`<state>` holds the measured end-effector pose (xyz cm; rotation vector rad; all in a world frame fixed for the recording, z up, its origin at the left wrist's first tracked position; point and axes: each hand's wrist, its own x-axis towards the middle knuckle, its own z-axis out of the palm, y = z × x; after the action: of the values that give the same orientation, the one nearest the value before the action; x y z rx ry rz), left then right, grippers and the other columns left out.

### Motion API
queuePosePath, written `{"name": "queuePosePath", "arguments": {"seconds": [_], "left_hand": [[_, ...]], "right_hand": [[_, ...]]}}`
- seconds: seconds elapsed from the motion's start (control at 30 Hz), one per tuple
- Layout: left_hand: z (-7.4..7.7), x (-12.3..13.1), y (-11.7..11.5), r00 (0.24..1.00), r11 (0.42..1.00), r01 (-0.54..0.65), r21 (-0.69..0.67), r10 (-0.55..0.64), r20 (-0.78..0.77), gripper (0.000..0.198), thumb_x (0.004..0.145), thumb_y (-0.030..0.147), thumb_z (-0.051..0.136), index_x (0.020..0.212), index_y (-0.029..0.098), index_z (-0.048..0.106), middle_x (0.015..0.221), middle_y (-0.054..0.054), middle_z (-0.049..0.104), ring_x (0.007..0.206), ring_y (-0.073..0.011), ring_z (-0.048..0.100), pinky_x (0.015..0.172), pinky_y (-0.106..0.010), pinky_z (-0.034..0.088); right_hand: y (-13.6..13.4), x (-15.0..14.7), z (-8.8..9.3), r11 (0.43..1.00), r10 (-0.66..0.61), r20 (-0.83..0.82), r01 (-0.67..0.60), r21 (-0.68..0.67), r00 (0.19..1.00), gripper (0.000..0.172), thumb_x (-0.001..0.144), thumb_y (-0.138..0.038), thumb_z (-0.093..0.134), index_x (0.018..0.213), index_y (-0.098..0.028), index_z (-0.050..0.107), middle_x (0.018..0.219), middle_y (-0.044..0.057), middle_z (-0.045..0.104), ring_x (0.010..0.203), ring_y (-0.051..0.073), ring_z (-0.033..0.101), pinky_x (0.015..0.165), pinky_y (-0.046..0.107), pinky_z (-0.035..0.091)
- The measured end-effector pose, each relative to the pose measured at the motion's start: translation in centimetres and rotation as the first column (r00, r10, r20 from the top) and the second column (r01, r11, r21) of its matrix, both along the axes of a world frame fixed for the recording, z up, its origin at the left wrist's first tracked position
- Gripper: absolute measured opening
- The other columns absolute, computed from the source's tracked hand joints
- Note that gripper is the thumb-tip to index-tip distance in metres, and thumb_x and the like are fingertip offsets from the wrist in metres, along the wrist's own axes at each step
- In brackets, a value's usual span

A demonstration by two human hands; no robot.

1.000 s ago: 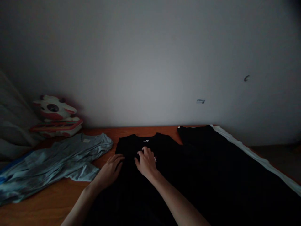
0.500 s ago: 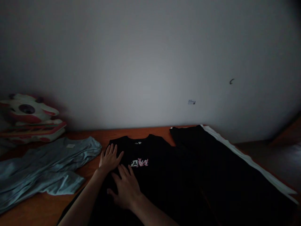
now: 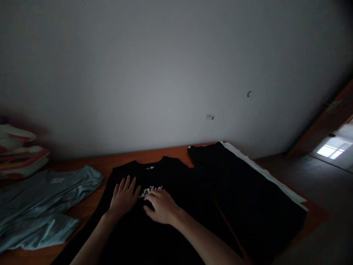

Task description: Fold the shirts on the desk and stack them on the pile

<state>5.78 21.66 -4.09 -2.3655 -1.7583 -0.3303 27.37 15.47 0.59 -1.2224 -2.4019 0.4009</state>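
A black T-shirt [image 3: 176, 176] with a white and pink chest print lies spread out, its neckline toward the wall. My left hand [image 3: 123, 197] rests on its left chest, fingers spread. Over the print is my right hand [image 3: 162, 207], fingers loosely bent and covering some of the letters; nothing shows in it. To the right lies a black garment with a white stripe [image 3: 239, 184], flat on the table. A crumpled grey-blue shirt [image 3: 57, 195] lies to the left.
The orange-brown wooden table [image 3: 116, 159] meets a grey wall [image 3: 154, 81] at the back. A red and white toy keyboard [image 3: 24, 158] stands at the far left. Beyond the table's right end are the floor [image 3: 292, 173] and a wooden door [image 3: 328, 114].
The view has turned right, bringing the door into sight. My right hand has moved right across the shirt onto the print. My left hand has slid slightly down from the shoulder.
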Motion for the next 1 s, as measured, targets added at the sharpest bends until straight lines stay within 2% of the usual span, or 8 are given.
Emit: {"name": "queuePosePath", "arguments": {"seconds": [0.13, 0.3, 0.43, 0.57, 0.67, 0.73, 0.83, 1.0], "left_hand": [[-0.2, 0.0, -0.5, 0.991, 0.991, 0.094, -0.098, -0.103, -0.086, 0.044, 0.091, 0.02, 0.044, 0.126, 0.031, 0.069, 0.157, -0.012, 0.046, 0.145, -0.046, 0.037, 0.106, -0.078, 0.031], [0.1, 0.9, -0.1, 0.997, 1.0, -0.006, -0.01, 0.005, -0.08, 0.05, 0.094, 0.032, 0.042, 0.138, 0.016, 0.06, 0.156, -0.02, 0.044, 0.144, -0.0427, 0.04, 0.112, -0.071, 0.032], [1.3, 3.7, -0.6, 0.985, 0.984, 0.17, -0.053, -0.168, 0.048, 0.048, 0.095, 0.038, 0.044, 0.133, 0.017, 0.064, 0.154, -0.018, 0.049, 0.141, -0.0359, 0.048, 0.116, -0.059, 0.037], [3.1, 7.6, -1.7, 0.879, 0.889, 0.45, -0.086, -0.423, 0.221, 0.038, 0.094, 0.035, 0.05, 0.128, 0.026, 0.066, 0.15, -0.012, 0.055, 0.139, -0.03, 0.051, 0.116, -0.055, 0.04], [3.8, 10.6, -2.5, 0.779, 0.847, 0.523, -0.092, -0.431, 0.455, 0.032, 0.092, 0.033, 0.055, 0.12, 0.029, 0.069, 0.143, -0.009, 0.061, 0.133, -0.0277, 0.056, 0.112, -0.052, 0.045], [3.6, 12.2, -3.0, 0.644, 0.849, 0.516, -0.116, -0.295, 0.706, 0.028, 0.091, 0.039, 0.057, 0.114, 0.029, 0.071, 0.137, -0.009, 0.065, 0.127, -0.0273, 0.06, 0.111, -0.051, 0.046], [2.9, 13.7, -3.3, 0.319, 0.842, 0.495, -0.214, 0.053, 0.946, 0.035, 0.087, 0.052, 0.062, 0.109, 0.026, 0.071, 0.124, -0.009, 0.071, 0.121, -0.0281, 0.063, 0.11, -0.049, 0.046], [2.1, 14.2, -3.1, -0.164, 0.767, 0.565, -0.305, 0.467, 0.869, 0.054, 0.072, 0.052, 0.08, 0.113, 0.021, 0.066, 0.124, -0.012, 0.071, 0.117, -0.0289, 0.066, 0.109, -0.047, 0.046]], "right_hand": [[-0.1, 1.2, 0.1, 0.998, -0.057, -0.047, 0.057, -0.005, 0.997, 0.03, 0.092, -0.033, 0.06, 0.119, -0.022, 0.067, 0.122, 0.007, 0.072, 0.114, 0.025, 0.066, 0.098, 0.037, 0.049], [0.7, 5.9, 0.2, 0.946, -0.323, -0.128, 0.322, -0.028, 0.938, 0.022, 0.094, -0.028, 0.057, 0.113, -0.023, 0.066, 0.107, 0.005, 0.073, 0.102, 0.02, 0.068, 0.09, 0.031, 0.05], [2.2, 12.5, 0.6, 0.78, -0.618, -0.12, 0.625, 0.029, 0.777, 0.03, 0.094, -0.026, 0.057, 0.122, -0.017, 0.062, 0.107, 0.009, 0.069, 0.103, 0.023, 0.064, 0.092, 0.034, 0.048], [3.3, 18.3, 0.8, 0.548, -0.832, -0.049, 0.833, 0.078, 0.552, 0.05, 0.088, -0.045, 0.067, 0.129, -0.017, 0.06, 0.125, 0.017, 0.062, 0.118, 0.032, 0.058, 0.095, 0.042, 0.047], [4.0, 20.7, 0.5, 0.53, -0.838, 0.109, 0.845, -0.067, 0.534, 0.065, 0.081, -0.064, 0.069, 0.126, -0.016, 0.064, 0.125, 0.019, 0.063, 0.118, 0.035, 0.059, 0.092, 0.041, 0.048], [4.4, 21.4, 0.3, 0.553, -0.796, 0.195, 0.819, -0.153, 0.573, 0.062, 0.079, -0.066, 0.071, 0.117, -0.017, 0.069, 0.119, 0.018, 0.067, 0.114, 0.034, 0.063, 0.087, 0.039, 0.05], [5.2, 21.6, 0.5, 0.589, -0.765, 0.207, 0.793, -0.156, 0.609, 0.046, 0.081, -0.055, 0.074, 0.109, -0.018, 0.072, 0.115, 0.015, 0.071, 0.111, 0.032, 0.066, 0.083, 0.035, 0.05], [5.3, 18.9, 2.3, 0.64, -0.756, 0.119, 0.765, -0.073, 0.644, 0.034, 0.096, -0.042, 0.058, 0.122, -0.021, 0.065, 0.11, 0.011, 0.075, 0.107, 0.028, 0.07, 0.085, 0.033, 0.049]]}}
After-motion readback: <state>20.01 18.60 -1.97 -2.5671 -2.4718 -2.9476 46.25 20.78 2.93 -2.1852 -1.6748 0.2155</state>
